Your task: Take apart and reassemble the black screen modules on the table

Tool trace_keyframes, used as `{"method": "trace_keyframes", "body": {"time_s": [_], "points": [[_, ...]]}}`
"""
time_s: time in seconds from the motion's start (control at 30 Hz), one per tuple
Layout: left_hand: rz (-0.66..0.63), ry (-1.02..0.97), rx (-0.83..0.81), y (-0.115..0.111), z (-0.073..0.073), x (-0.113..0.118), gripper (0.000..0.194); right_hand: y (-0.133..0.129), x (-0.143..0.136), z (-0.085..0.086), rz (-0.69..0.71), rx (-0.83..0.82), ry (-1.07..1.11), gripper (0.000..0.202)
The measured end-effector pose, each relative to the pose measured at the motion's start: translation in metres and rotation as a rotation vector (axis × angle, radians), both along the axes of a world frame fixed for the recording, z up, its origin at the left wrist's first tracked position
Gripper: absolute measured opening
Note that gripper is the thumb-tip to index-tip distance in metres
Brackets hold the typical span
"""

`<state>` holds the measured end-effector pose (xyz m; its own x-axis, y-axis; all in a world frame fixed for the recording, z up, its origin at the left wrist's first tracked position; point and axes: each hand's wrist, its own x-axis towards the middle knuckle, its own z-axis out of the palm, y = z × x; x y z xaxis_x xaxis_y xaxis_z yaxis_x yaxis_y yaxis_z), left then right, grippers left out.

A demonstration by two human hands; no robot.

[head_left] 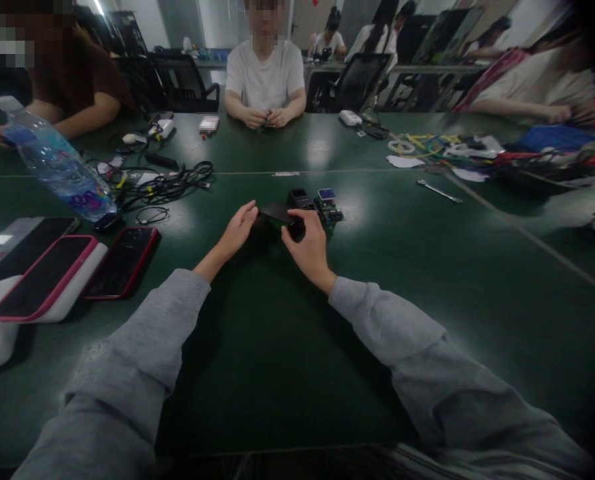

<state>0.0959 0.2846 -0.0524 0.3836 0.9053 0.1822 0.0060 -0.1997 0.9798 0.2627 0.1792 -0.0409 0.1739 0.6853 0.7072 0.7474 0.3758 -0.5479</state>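
Between my hands is a flat black piece (276, 214), dark green along its near edge; its exact kind cannot be made out. My right hand (308, 245) pinches its right end between thumb and fingers. At its left end, my left hand (239, 230) grips the edge with fingers close together. Just beyond it on the table stands a small black housing (300, 198) with a rectangular window. To the right of that lies a green circuit board (330, 208) with a little blue-white screen.
Phones (122, 263) and white cases lie at left, by a tilted water bottle (60, 163) and black cables (177, 183). A wrench (440, 191) and a tangle of wires (437, 145) are at right. Across the green table (287, 373) a person (264, 73) handles something small.
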Motion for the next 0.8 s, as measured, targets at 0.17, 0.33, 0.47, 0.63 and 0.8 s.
{"method": "trace_keyframes", "body": {"time_s": [0.17, 0.33, 0.47, 0.63, 0.8], "points": [[-0.124, -0.404, -0.526, -0.026, 0.011, 0.026, 0.052, -0.005, -0.002, 0.001, -0.021, 0.088, -0.150, 0.037], [-0.275, -0.544, -0.847, -0.035, 0.019, 0.017, 0.070, -0.014, -0.011, 0.007, 0.126, 0.006, -0.519, 0.037], [-0.292, -0.605, -0.932, -0.037, 0.026, 0.011, 0.077, -0.016, -0.019, 0.012, 0.189, -0.093, -0.667, 0.041], [-0.282, -0.689, -0.939, -0.033, 0.024, 0.011, 0.080, -0.015, -0.021, 0.010, 0.264, -0.110, -0.639, 0.051], [-0.238, -0.750, -0.903, -0.022, 0.013, 0.009, 0.075, -0.016, -0.025, 0.009, 0.347, -0.102, -0.659, 0.051]]}}
